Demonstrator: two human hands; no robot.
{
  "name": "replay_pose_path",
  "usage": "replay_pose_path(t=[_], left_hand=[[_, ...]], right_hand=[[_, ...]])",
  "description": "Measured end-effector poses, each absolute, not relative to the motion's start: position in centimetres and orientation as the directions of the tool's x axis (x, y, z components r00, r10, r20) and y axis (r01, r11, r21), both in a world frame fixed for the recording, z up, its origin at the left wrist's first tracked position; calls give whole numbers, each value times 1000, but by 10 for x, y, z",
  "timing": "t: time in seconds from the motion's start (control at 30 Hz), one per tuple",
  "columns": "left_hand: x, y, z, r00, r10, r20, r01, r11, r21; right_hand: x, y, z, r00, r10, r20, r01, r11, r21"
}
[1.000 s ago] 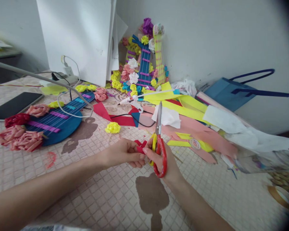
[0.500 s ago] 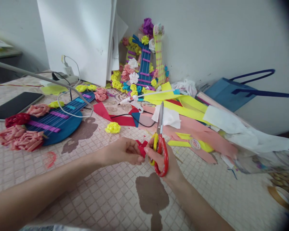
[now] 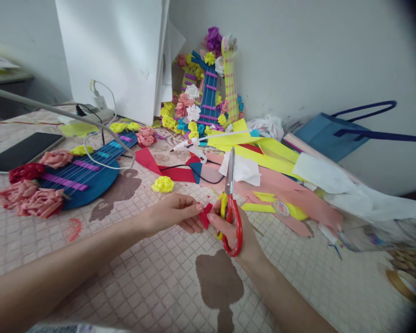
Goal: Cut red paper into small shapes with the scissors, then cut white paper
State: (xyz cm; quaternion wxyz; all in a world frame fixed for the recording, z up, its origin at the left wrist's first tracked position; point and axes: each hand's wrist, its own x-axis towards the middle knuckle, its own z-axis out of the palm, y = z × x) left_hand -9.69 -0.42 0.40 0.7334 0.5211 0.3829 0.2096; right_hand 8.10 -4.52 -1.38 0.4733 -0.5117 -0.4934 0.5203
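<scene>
A small red paper strip [image 3: 205,215] is held between my two hands above the table. My left hand [image 3: 176,212] pinches its left end between thumb and fingers. My right hand [image 3: 234,226] grips its other edge with the fingertips, and a pair of scissors [image 3: 230,185] with red and yellow handles hangs in the same hand. The closed blades point up and away from me. Just beyond my left hand lies a yellow paper flower [image 3: 162,184]. A white glue gun [image 3: 190,145] rests farther back on the table.
A blue paper guitar [image 3: 90,173] edged with paper flowers lies at left beside a dark phone [image 3: 24,151]. More decorated guitars [image 3: 210,92] lean on the wall. Yellow strips [image 3: 273,152] and pink paper [image 3: 280,187] spread at right, near a blue bag [image 3: 333,134]. A white cable [image 3: 104,127] arches over the left side.
My left fingers have shifted their hold, with the thumb now on top of the red paper strip. The strip looks flatter and more upright. My right hand and the scissors have barely moved.
</scene>
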Motion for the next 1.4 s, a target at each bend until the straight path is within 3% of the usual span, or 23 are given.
replay_pose_path(t=[0.27, 0.97, 1.27, 1.4], left_hand=[[-97, -3, 2, 585, 751, -306, 46, 346, 937], [-96, -4, 3, 594, 745, -303, 69, 327, 942], [-95, -6, 4, 571, 777, -264, 97, 255, 962], [-98, -2, 0, 631, 741, -227, 45, 257, 965]], right_hand=[[82, -45, -22, -27, 994, -103, -83, -105, -991], [82, -44, -22, -67, 993, -100, -98, -106, -990], [84, -46, -15, -88, 995, -43, 126, -32, -992], [85, -45, -14, -90, 996, -20, 120, -9, -993]])
